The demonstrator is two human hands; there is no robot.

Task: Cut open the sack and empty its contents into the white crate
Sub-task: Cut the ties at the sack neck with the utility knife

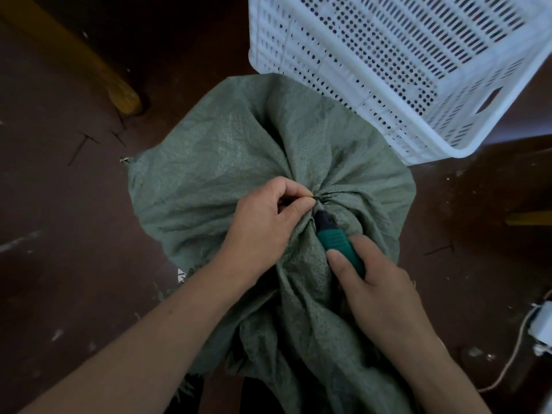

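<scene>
A grey-green woven sack (227, 150) stands on the dark floor in the middle of the head view, its top gathered into a tied neck (321, 200). My left hand (268, 216) pinches the gathered fabric just left of the tie. My right hand (376, 291) grips a green-handled cutter (337, 243) whose dark tip points up into the folds at the neck; the blade itself is hidden. The white perforated crate (418, 135) stands just behind and to the right of the sack, its inside showing nothing in it.
A yellow wooden leg (119, 91) slants across the upper left. A white object with a cord (542, 327) lies at the right edge. Short dark strips lie on the brown floor (74, 234) left and right of the sack.
</scene>
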